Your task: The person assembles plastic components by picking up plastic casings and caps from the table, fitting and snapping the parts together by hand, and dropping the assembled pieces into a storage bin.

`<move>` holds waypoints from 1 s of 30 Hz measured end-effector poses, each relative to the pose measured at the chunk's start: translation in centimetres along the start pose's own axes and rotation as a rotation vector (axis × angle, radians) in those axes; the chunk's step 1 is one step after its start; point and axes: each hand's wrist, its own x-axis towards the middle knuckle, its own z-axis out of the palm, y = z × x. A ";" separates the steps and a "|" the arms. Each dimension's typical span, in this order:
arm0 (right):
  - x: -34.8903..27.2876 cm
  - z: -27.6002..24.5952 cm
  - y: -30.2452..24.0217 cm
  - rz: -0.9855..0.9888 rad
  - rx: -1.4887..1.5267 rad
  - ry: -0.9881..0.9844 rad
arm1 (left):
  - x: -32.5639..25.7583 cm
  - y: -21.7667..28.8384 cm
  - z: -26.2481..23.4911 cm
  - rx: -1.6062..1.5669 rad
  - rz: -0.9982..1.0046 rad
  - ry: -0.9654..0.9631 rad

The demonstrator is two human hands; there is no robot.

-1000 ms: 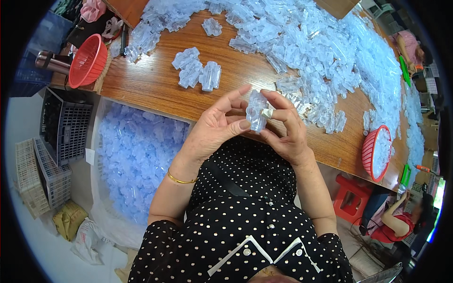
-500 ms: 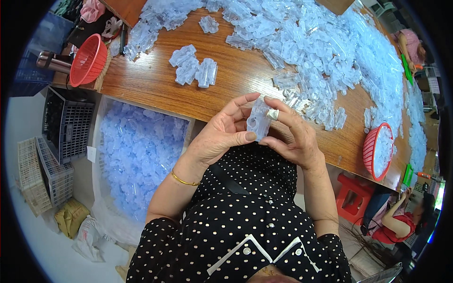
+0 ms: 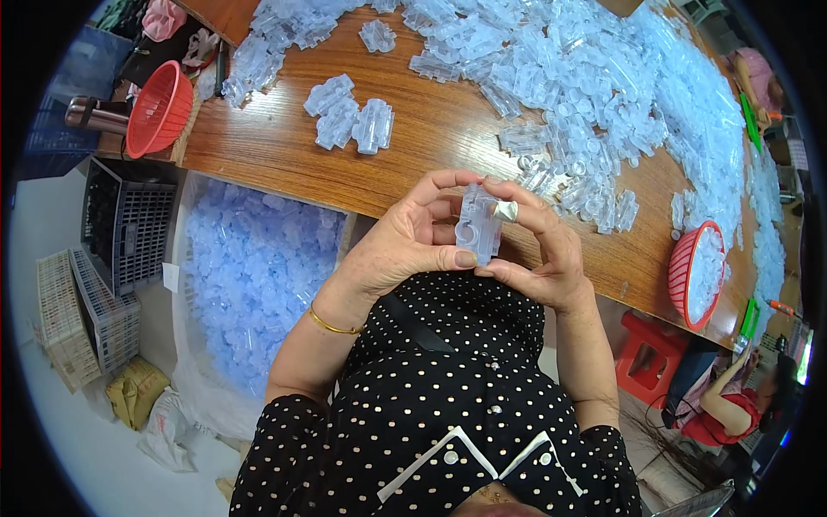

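Observation:
Between my two hands, just over the table's near edge, is a clear plastic part (image 3: 476, 226) with a round opening on its face. My left hand (image 3: 413, 228) pinches it from the left, thumb at the lower end and fingertips at the top. From the other side my right hand (image 3: 549, 250) grips the same part, thumb low and index finger high. A white wrap (image 3: 506, 211) covers part of a right finger. Beyond my hands, a small group of similar clear parts (image 3: 336, 112) lies on the wooden table (image 3: 431, 142).
A large heap of clear parts (image 3: 568, 77) covers the far and right table. A red basket (image 3: 694, 274) of small pieces stands at the right edge, another red basket (image 3: 160, 109) at the left. A lined bin (image 3: 258, 276) of parts sits left below. Two people work at right.
The clear part has turned slightly in my fingers, and my right thumb has come in closer to its lower end. Both hands still hold it in about the same place.

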 end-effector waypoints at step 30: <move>0.6 0.0 -2.0 -0.003 -0.071 0.050 | -0.1 0.3 1.4 -0.120 0.070 -0.085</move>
